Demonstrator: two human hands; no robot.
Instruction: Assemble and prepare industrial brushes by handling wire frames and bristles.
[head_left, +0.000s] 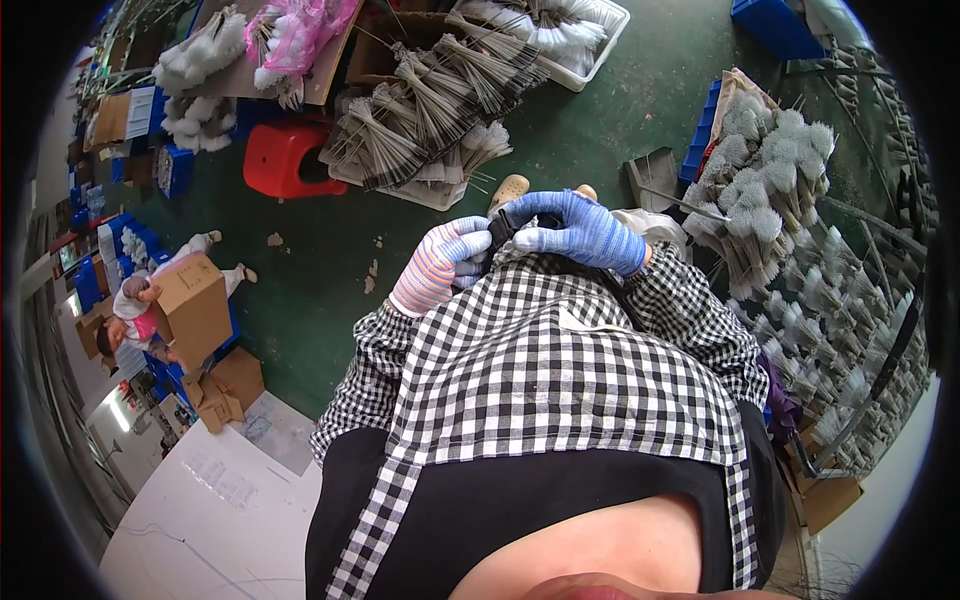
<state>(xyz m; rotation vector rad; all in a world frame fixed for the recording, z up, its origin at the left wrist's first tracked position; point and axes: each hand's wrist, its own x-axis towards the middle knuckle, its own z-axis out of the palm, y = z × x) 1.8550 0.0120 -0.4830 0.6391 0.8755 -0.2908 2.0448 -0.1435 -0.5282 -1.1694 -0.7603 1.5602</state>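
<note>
Both hands meet in front of my waist around a black buckle (501, 230), partly covered by the fingers. My left hand (440, 266), in a pink, white and blue striped glove, is closed on the buckle's left side. From the right, my right hand (583, 232), in a blue knit glove, grips the same buckle with bent fingers. A dark strap seems to run under the right hand, mostly hidden. Just below the hands hangs my black-and-white checked apron (530, 370), with matching checked sleeves on both forearms.
Ahead, bundles of thin wire-stemmed brushes (425, 105) fill a crate near a red stool (290, 160). More white-bristled brushes (760, 180) are heaped at right beside a metal dustpan-like scoop (655, 178). At far left, another person handles a cardboard box (195, 305). Green floor (320, 260) lies between.
</note>
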